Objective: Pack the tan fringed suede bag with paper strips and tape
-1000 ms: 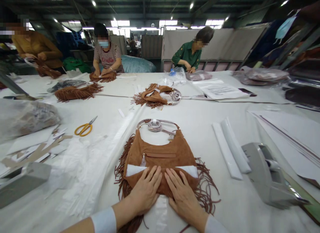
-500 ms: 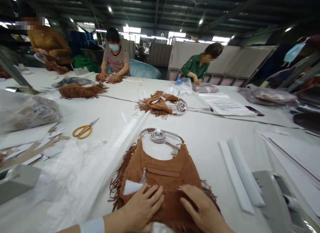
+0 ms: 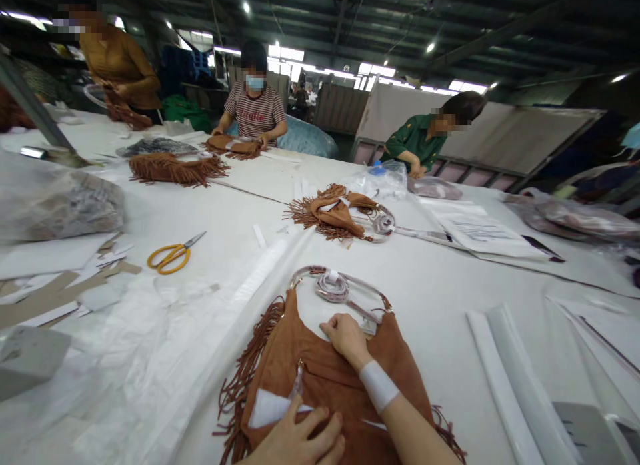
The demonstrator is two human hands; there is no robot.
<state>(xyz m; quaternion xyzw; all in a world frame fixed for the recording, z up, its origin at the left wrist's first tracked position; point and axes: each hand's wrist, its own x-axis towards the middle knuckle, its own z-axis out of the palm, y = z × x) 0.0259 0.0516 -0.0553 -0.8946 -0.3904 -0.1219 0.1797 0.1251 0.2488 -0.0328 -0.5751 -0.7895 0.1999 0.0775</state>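
Observation:
A brown fringed bag lies on the white table, its wrapped handle arching away from me and a coiled wrapped strap inside the arch. My left hand rests with spread fingers on the bag's lower left, beside a white sheet and below the zipper pull. My right hand is at the bag's top edge, near the opening; its fingers are curled together, and what they may pinch is too small to tell.
Yellow-handled scissors and cardboard scraps lie at left. Another fringed bag sits ahead. White foam strips and papers are at right. Three people stand across the table, one handling a brown bag.
My right hand has moved up from the bag's lower right to its top edge, and its fingers have curled. My left hand stays low on the bag. The view has shifted slightly.

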